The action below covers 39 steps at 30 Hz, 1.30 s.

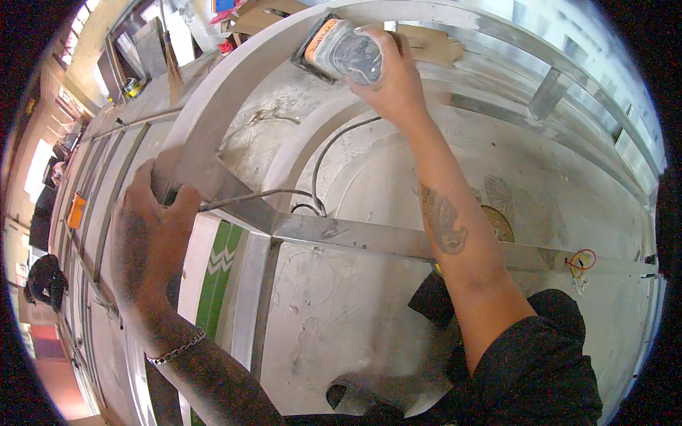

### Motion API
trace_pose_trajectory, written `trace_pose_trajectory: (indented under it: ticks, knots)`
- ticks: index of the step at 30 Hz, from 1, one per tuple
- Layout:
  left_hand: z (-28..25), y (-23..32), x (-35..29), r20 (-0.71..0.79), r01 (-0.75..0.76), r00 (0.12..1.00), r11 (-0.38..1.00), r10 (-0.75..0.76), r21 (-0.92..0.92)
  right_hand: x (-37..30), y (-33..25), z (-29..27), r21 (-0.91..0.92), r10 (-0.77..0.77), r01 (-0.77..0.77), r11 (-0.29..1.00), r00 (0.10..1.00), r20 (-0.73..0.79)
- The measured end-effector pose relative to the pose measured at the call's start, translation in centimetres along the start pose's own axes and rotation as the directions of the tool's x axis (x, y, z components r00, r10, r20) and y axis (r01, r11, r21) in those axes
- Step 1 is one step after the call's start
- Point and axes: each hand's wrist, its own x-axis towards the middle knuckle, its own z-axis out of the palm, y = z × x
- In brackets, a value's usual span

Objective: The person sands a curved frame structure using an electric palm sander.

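Workshop floor [355, 298], grey and dusty concrete, fills most of the frame behind the work. Upper left: 1 straw broom [170, 67] with its bristles downward. Left edge: 1 small orange object [77, 211], kind unclear, and 1 crumpled black bundle [47, 279] below it. Flattened brown cardboard [433, 50] at upper centre, just right of the hand there.

Main piece: wide, pale grey curved bar [231, 85], arcing from left of centre to the top of the frame. A 2nd, narrower pale arc [312, 138] sits inside it. Straight bare-metal bar [383, 236] crosses mid-frame toward the right.

Right hand [394, 85], upper centre: fingers curled around a dust-covered grey power sander with an orange label [348, 53]. Sander's dark base is against the upper stretch of the curved bar; exact contact hard to tell.

Left hand [153, 234], left of centre: thumb and fingers closed about the lower end of the same bar, 1 on each side. Silver chain bracelet [177, 348] at the wrist.

Black cable [284, 191] bends between the hands. Lower left, green-and-white panel with zigzag marks [222, 263]. Right side, thin red-and-yellow wire loop [584, 261] at the straight bar.
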Motion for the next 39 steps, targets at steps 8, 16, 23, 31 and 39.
trace_pose_trajectory:
  ticks: [8, 16, 23, 31, 39]
  knots:
    - [-1.8, 0.3, -0.5, 0.027, 0.079, 0.996, 0.994, -0.082, 0.079, 0.7, -1.1, 1.1, 0.083, 0.001, -0.002, 0.997, 1.0, 0.006]
    - [-0.7, 0.4, -0.4, 0.03, 0.069, 0.997, 0.996, -0.071, 0.062, 1.2, 1.2, 0.0, -0.077, 0.087, -0.094, 0.993, 0.993, -0.083]
    - [-0.7, 0.1, -0.3, 0.021, 0.064, 0.998, 0.997, -0.065, 0.048, 1.5, 2.7, 0.7, -0.076, 0.151, -0.168, 0.983, 0.97, -0.191]
    - [-1.2, 0.9, 0.1, 0.101, 0.102, 0.989, 0.994, -0.107, 0.048, 0.9, 1.4, 1.3, 0.045, 0.12, -0.114, 0.992, 0.98, -0.156]
    - [-0.7, 0.4, 0.0, 0.072, 0.07, 0.995, 0.997, -0.069, -0.019, 1.0, -0.9, 0.8, 0.077, 0.05, -0.044, 0.996, 0.996, -0.077]
